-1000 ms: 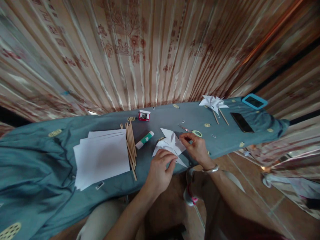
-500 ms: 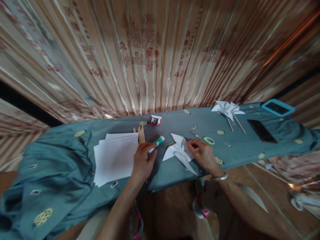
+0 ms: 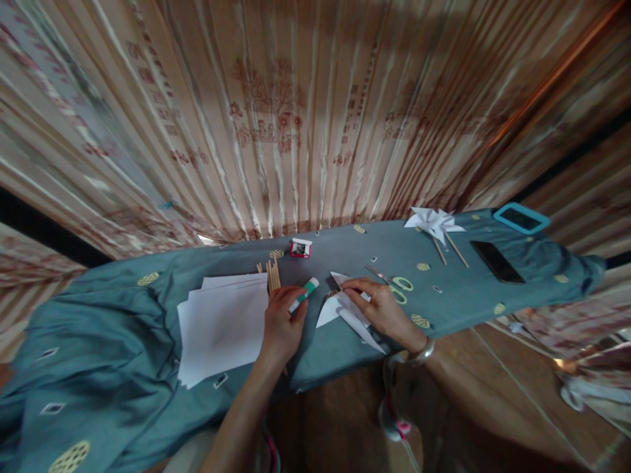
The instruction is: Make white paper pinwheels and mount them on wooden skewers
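Note:
Between the thumb and fingers of my left hand (image 3: 283, 323), a green and white glue stick (image 3: 305, 293) is held at a slant. To its right lies a folded white paper pinwheel (image 3: 329, 313), flat on the cloth and partly covered by my right hand (image 3: 383, 309). The right fingertips are closed on a blade near its centre; the exact pinch is partly hidden. A bundle of thin wooden sticks (image 3: 273, 276) lies just behind my left hand. Scissors (image 3: 401, 284) with pale green handles rest beyond my right hand.
A stack of white paper (image 3: 224, 332) lies at the left. A small red and white box (image 3: 300, 248) stands at the back. Toward the right are pinwheels on sticks (image 3: 434, 223), a dark phone (image 3: 497, 261) and a blue-framed device (image 3: 521, 218). A curtain (image 3: 315, 131) hangs behind.
My right hand has moved left from the pinwheel's right blade toward its centre and upper blade, uncovering more of the scissors. My left hand still holds the glue stick. The view has shifted slightly.

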`<state>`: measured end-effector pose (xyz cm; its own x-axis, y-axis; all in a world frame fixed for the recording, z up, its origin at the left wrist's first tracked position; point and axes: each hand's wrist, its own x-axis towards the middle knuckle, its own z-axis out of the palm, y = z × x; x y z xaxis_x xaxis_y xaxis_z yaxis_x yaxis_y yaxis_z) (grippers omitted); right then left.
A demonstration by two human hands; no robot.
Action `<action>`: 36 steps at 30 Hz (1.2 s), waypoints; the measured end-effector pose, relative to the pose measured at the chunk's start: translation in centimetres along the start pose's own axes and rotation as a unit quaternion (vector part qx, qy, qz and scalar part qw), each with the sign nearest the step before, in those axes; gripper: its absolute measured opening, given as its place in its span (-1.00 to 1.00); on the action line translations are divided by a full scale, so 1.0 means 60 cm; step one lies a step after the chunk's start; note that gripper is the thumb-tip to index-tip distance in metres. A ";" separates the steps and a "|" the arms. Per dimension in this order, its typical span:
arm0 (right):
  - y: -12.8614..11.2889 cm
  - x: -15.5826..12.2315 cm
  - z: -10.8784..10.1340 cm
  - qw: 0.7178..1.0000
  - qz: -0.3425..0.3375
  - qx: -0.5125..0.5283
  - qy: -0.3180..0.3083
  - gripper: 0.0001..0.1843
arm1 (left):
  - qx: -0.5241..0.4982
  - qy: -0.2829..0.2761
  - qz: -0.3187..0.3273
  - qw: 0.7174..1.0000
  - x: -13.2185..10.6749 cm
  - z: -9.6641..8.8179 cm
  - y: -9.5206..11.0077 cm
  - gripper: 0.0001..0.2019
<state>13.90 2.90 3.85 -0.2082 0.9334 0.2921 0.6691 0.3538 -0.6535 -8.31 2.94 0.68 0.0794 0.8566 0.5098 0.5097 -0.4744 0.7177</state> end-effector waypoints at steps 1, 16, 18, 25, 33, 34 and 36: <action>-0.009 0.015 -0.002 0.999 -0.034 -0.021 -0.037 -0.76 | -0.001 0.003 0.007 1.000 0.000 0.001 0.001 -0.83; -0.005 0.252 0.108 0.948 -0.074 -0.291 -0.109 -0.68 | -0.012 0.043 0.026 0.999 -0.002 0.010 0.017 -0.82; -0.002 0.260 0.109 0.943 -0.080 -0.299 -0.123 -0.71 | -0.019 0.047 0.027 0.998 -0.002 0.011 0.018 -0.82; -0.010 0.284 0.110 0.933 -0.105 -0.306 -0.156 -0.79 | -0.022 0.037 0.038 0.998 0.002 0.009 0.019 -0.81; -0.016 0.285 0.117 0.934 -0.108 -0.301 -0.161 -0.75 | -0.044 0.022 0.008 0.999 0.002 0.012 0.021 -0.81; -0.016 0.283 0.116 0.935 -0.105 -0.300 -0.158 -0.75 | -0.044 0.024 0.009 0.999 0.002 0.013 0.021 -0.81; -0.016 0.278 0.115 0.937 -0.098 -0.298 -0.152 -0.74 | -0.042 0.026 0.012 0.999 0.002 0.013 0.020 -0.81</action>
<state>4.88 18.55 4.55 -0.5015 0.8600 0.0946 0.8577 0.5085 -0.0755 -7.02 2.66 1.21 0.0449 0.8346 0.5490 0.4342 -0.5113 0.7417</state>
